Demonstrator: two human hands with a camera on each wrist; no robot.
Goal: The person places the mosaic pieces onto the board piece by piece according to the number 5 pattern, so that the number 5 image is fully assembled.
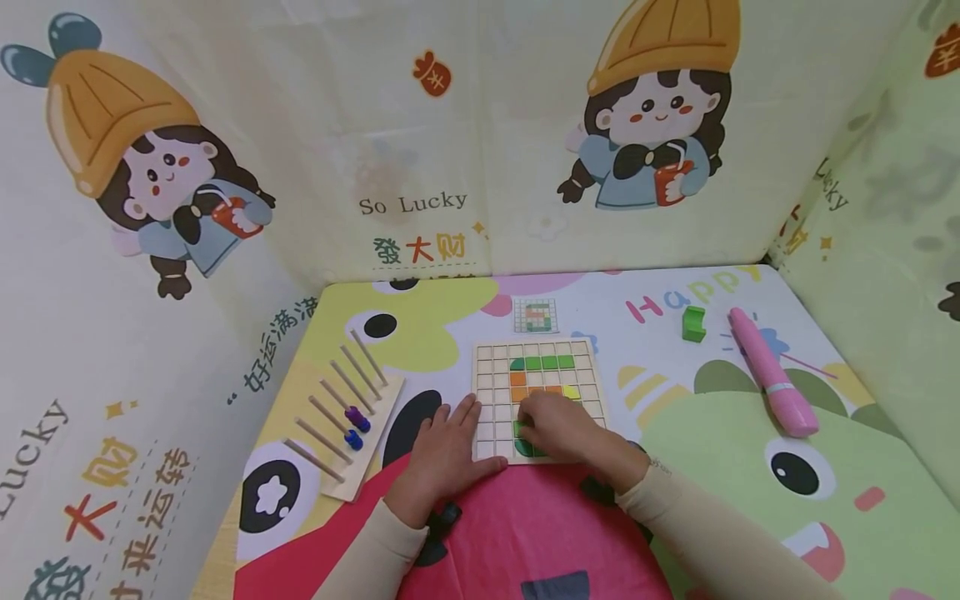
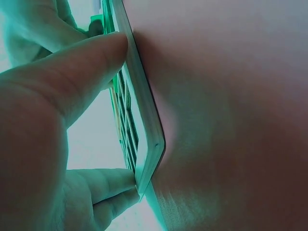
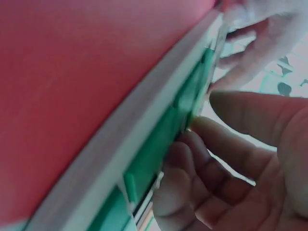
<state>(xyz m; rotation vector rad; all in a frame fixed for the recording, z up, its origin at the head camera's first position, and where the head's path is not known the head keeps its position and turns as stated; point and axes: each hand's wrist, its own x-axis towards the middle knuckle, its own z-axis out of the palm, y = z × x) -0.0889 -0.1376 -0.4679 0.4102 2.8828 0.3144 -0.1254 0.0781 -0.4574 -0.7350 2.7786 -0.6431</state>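
A square wooden grid board [image 1: 486, 402] lies in front of me with coloured tiles in its cells. Green tiles [image 1: 550, 362] form a row at the top. Below them are orange tiles [image 1: 518, 379] and a yellow tile [image 1: 571, 392]. My left hand [image 1: 442, 446] rests with straight fingers at the board's left edge, its thumb along the near edge. My right hand [image 1: 558, 425] bends its fingers over the lower middle of the board, beside a green tile [image 1: 518, 429]. A green piece [image 2: 97, 20] stands out by its fingertips in the left wrist view; whether they pinch it is unclear.
A pattern card [image 1: 536, 316] lies behind the board. On the left stands a wooden peg rack [image 1: 375, 442] with purple pieces [image 1: 357, 418] and a blue piece [image 1: 353, 439]. A green curved block [image 1: 693, 324] and a pink pen-shaped object [image 1: 772, 371] lie at the right.
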